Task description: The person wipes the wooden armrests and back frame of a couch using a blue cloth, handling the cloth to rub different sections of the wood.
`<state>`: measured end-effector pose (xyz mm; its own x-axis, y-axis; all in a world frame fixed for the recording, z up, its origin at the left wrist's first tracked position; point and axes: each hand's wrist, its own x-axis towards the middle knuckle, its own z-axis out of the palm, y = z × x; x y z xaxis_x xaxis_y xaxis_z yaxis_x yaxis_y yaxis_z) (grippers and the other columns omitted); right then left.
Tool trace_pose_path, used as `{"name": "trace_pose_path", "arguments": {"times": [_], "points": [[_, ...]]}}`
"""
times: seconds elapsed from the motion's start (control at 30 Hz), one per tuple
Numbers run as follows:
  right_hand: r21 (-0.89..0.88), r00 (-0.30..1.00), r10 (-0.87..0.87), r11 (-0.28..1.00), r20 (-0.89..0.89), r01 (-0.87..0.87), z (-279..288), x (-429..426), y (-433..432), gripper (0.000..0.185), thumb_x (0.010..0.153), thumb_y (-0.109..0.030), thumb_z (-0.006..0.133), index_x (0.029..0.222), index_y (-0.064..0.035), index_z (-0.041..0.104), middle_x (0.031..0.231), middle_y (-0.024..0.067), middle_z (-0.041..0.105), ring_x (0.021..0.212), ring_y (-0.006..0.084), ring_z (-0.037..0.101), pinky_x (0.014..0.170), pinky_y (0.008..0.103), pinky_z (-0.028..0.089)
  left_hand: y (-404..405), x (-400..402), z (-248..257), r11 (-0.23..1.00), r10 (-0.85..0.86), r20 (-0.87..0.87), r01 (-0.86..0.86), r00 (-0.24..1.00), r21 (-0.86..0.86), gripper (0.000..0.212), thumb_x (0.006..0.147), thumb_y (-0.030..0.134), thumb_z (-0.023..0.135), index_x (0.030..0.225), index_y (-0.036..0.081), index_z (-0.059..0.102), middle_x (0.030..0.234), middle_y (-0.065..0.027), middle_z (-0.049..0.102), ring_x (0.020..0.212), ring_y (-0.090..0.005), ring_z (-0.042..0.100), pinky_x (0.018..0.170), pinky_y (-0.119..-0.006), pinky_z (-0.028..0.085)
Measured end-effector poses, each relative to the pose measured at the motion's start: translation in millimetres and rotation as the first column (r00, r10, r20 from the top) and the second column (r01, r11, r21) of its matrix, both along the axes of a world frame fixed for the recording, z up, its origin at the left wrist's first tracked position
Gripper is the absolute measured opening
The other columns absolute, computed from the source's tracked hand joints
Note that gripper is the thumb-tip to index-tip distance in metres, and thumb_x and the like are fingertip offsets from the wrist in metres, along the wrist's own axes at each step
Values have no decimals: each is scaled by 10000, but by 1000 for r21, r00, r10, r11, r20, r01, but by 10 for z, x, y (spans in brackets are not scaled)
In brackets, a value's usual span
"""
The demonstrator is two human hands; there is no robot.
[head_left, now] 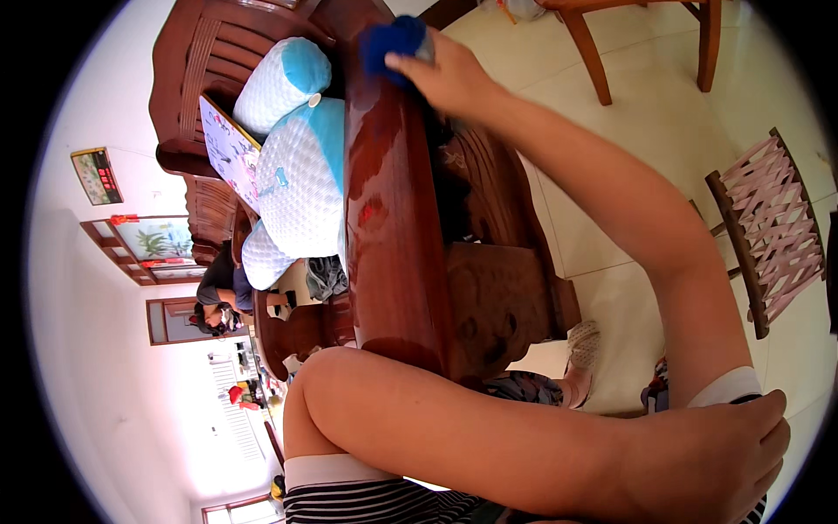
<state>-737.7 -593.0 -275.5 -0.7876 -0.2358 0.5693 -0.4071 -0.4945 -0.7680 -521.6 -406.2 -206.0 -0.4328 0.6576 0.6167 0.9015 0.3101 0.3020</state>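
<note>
At the top, my right hand [452, 75] is closed on a bunched blue cloth [393, 49]. It presses the cloth to the glossy wooden armrest [393, 216] of a carved sofa. The cloth is blurred. Wet-looking streaks and reflections show on the armrest. At the lower right, my left hand [753, 452] lies with curled fingers against the striped shirt beside my right sleeve; whether it holds anything is hidden. White and turquoise cushions [298, 187] lie along the armrest, with a numbered, flower-printed board [229, 150] next to them.
A folding stool with woven pink straps [772, 229] and a wooden chair [641, 10] stand on the tiled floor. Another person [219, 288] bends over in the background. A shoe and a patterned trouser leg [530, 390] show beside the sofa's carved side. Dark clothing [326, 277] lies beyond the armrest.
</note>
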Motion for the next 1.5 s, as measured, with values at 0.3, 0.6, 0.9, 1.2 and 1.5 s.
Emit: {"name": "trace_pose_path", "arguments": {"times": [0.3,0.6,0.9,1.2,1.5], "points": [[4,972,-159,987,-174,162,-151,159,-44,533,853,-257,629,1310,-59,440,1221,225,516,1167,369,510,990,432,401,-309,-174,233,988,-74,64,82,995,-133,151,719,218,605,772,87,658,750,36,569,762,-160,563,652,-311,405],[-145,898,231,942,-375,-303,-258,1287,737,850,726,-13,676,1440,-102,225,1394,204,377,1331,351,353,1118,444,276,-98,-57,48,984,-20,-110,0,994,-177,234,715,257,612,840,70,676,794,14,591,780,-191,572,638,-323,404],[127,975,26,992,-220,3,-100,-270,-147,572,859,-312,643,1327,-62,429,1203,209,551,1134,355,540,969,399,425,-127,-35,94,937,-28,111,64,993,-342,191,749,240,610,847,87,667,786,17,584,786,-177,563,657,-317,407],[-148,997,-60,987,51,67,-263,-842,-676,415,877,-209,611,1214,13,513,1103,180,617,1054,279,575,942,345,425,-442,-155,283,972,-59,96,79,994,-220,124,759,217,603,761,98,640,733,35,554,738,-156,549,645,-309,393],[-272,933,135,934,-334,-232,-199,1242,621,657,765,-162,718,1343,-77,418,1319,193,461,1235,354,460,1012,439,392,-384,-144,166,984,-86,95,100,992,-146,118,761,212,598,743,101,635,721,41,548,717,-150,545,632,-307,385]]}}
